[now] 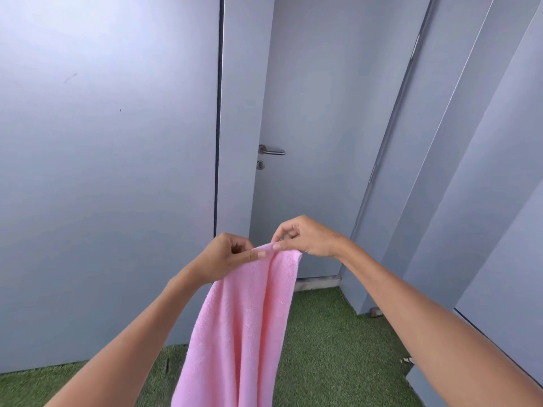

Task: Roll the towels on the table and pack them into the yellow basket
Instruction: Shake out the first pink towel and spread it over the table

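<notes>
A pink towel (244, 327) hangs down in front of me, held up in the air by its top edge. My left hand (232, 255) pinches that edge between thumb and fingers. My right hand (302, 237) pinches the same edge just to the right, the two hands nearly touching. The towel falls in loose vertical folds and runs out of the bottom of the view. Neither the table nor the yellow basket is in view.
Grey wall panels (102, 171) stand ahead and to the right. A grey door with a metal handle (271, 150) is straight ahead. Green artificial grass (329, 342) covers the floor below.
</notes>
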Tool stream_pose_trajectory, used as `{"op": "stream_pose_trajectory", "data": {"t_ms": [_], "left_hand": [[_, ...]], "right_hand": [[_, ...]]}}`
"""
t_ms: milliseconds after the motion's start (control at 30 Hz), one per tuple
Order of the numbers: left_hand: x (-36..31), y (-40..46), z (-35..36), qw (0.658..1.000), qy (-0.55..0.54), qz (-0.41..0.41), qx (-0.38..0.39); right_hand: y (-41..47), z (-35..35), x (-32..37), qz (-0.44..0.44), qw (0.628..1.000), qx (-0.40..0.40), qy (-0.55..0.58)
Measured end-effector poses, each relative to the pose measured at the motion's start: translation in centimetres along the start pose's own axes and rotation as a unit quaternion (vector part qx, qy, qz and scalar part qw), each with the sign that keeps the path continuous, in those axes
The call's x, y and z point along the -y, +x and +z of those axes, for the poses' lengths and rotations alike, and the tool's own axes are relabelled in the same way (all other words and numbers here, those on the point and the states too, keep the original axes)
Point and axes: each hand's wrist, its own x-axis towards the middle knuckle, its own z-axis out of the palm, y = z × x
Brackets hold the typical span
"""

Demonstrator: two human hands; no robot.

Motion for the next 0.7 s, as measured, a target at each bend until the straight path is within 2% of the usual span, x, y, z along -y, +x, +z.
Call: {"op": "stream_pose_trajectory", "data": {"t_ms": [133, 233, 300, 333, 400, 467, 533, 700], "left_hand": [[2.3, -1.9, -0.2, 0.997, -0.009, -0.055, 0.053], [3.4, -3.4, -1.5, 0.997, -0.004, -0.074, 0.025], [3.4, -3.7, -2.3, 0.997, 0.014, -0.078, -0.003], [3.0, -3.4, -2.4, 0.997, 0.027, -0.073, -0.009], [1.6, -2.3, -1.9, 0.998, 0.057, -0.036, -0.011], [-0.2, -1.1, -0.5, 0.997, 0.075, 0.005, -0.004], [-1.8, -0.1, 0.8, 0.996, 0.075, 0.039, 0.001], [-2.0, -0.2, 1.5, 0.995, 0.049, 0.079, -0.027]], "right_hand": [[-0.8, -2.2, -1.4, 0.016, 0.992, -0.109, -0.054], [-2.6, -4.6, -3.3, 0.052, 0.973, -0.210, -0.084], [-3.6, -5.3, -4.5, 0.078, 0.964, -0.232, -0.100], [-3.8, -5.1, -4.6, 0.084, 0.966, -0.219, -0.108], [-3.6, -3.6, -3.6, 0.074, 0.983, -0.137, -0.094], [-2.7, -1.2, -1.8, 0.054, 0.998, -0.029, -0.028], [-1.8, 0.5, -0.8, 0.042, 0.998, 0.038, 0.016], [-2.1, 0.9, -0.8, 0.017, 0.997, 0.038, 0.072]]}}
